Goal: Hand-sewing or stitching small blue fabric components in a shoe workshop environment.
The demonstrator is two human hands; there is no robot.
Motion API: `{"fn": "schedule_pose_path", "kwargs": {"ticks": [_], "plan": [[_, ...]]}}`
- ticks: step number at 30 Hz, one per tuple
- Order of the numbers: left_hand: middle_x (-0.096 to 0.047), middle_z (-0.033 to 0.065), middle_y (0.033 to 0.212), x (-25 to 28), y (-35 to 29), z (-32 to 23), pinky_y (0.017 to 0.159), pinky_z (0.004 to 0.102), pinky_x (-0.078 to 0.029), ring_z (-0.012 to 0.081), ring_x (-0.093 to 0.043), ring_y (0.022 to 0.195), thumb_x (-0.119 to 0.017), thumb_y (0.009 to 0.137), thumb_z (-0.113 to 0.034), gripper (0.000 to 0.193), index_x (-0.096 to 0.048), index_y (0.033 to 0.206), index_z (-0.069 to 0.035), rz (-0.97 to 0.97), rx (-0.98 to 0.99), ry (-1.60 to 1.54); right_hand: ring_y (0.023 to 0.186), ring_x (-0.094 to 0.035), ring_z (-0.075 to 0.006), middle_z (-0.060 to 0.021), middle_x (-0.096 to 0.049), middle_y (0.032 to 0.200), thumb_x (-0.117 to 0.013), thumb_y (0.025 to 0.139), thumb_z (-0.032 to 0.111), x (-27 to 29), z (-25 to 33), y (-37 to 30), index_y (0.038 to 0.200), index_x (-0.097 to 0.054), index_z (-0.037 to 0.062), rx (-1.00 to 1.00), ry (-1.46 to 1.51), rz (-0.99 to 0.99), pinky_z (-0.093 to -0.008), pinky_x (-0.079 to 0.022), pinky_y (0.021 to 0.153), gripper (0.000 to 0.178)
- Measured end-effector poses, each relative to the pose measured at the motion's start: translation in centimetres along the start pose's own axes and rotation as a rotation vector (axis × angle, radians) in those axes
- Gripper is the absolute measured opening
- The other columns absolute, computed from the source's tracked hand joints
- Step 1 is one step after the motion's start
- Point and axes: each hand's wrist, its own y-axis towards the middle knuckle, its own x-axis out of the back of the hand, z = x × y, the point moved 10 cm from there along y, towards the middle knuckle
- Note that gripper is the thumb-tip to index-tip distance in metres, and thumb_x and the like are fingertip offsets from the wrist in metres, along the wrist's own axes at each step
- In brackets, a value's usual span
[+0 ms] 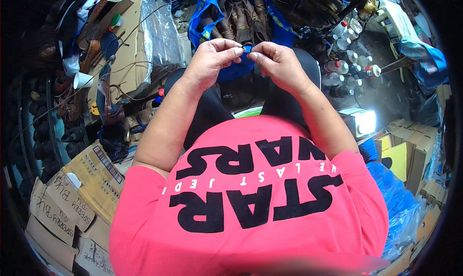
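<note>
In front of my chest, my left hand (215, 60) and my right hand (280, 66) meet fingertip to fingertip. Thumbs and forefingers of both are closed in a pinch on a small blue piece (248, 48), mostly covered by the fingers; its kind is too small to make out. Just beyond the hands, between my knees, stands a blue bag (194, 29) with its mouth spread. Several brown leather-like pieces (241, 20) lie bundled inside it, their lower ends partly hidden behind my fingers.
Several capped bottles (336, 67) stand on the floor at the right, above a bright lamp (365, 122). Flat cardboard (128, 49) with clear plastic lies at the left, near a white cup (83, 80). Cardboard boxes (65, 203) fill the lower left; blue plastic sheeting (393, 191) is at the lower right.
</note>
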Motion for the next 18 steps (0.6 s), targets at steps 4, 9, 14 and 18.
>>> {"fn": "schedule_pose_path", "kwargs": {"ticks": [4, 9, 14, 18], "plan": [[-0.064, 0.0035, 0.082, -0.2, -0.1, -0.1, 0.068, 0.0222, -0.046, 0.0107, -0.060, 0.074, -0.063, 0.080, -0.008, 0.012, -0.062, 0.092, -0.004, 0.009, -0.014, -0.054, 0.053, -0.048, -0.0044, 0.0009, -0.053, 0.058, -0.060, 0.084, 0.020, -0.2, -0.4, 0.1, 0.086, -0.062, 0.0019, -0.021, 0.084, 0.012, -0.0216, -0.039, 0.048, 0.018], [-0.062, 0.0029, 0.081, -0.2, 0.0, -0.4, 0.067, 0.0213, -0.045, 0.0104, -0.059, 0.072, -0.064, 0.080, -0.009, 0.010, -0.061, 0.088, -0.004, 0.011, -0.051, 0.006, 0.053, -0.049, -0.0057, -0.0010, -0.054, 0.058, -0.060, 0.083, 0.021, -0.1, -0.2, 0.1, 0.086, -0.062, 0.0016, -0.018, 0.033, 0.017, -0.0225, -0.040, 0.049, 0.019], [-0.059, 0.0007, 0.075, -0.5, 0.1, -1.7, 0.063, 0.0200, -0.042, 0.0084, -0.054, 0.065, -0.064, 0.077, -0.008, 0.008, -0.060, 0.082, -0.004, 0.013, -0.102, 0.285, 0.053, -0.045, -0.0036, 0.0032, -0.051, 0.061, -0.059, 0.084, 0.015, 0.3, 1.1, 0.0, 0.084, -0.060, 0.0010, 0.098, -0.192, 0.014, -0.0203, -0.038, 0.048, 0.014], [-0.058, 0.0017, 0.077, -1.1, -0.7, -4.5, 0.061, 0.0210, -0.043, 0.0074, -0.052, 0.068, -0.061, 0.075, -0.007, 0.006, -0.059, 0.079, -0.002, -0.133, -0.233, 0.880, 0.052, -0.048, -0.0067, -0.0022, -0.053, 0.060, -0.059, 0.083, 0.018, 0.4, 0.9, 0.1, 0.086, -0.061, 0.0010, 0.084, -0.177, 0.003, -0.0234, -0.040, 0.049, 0.017]]}}
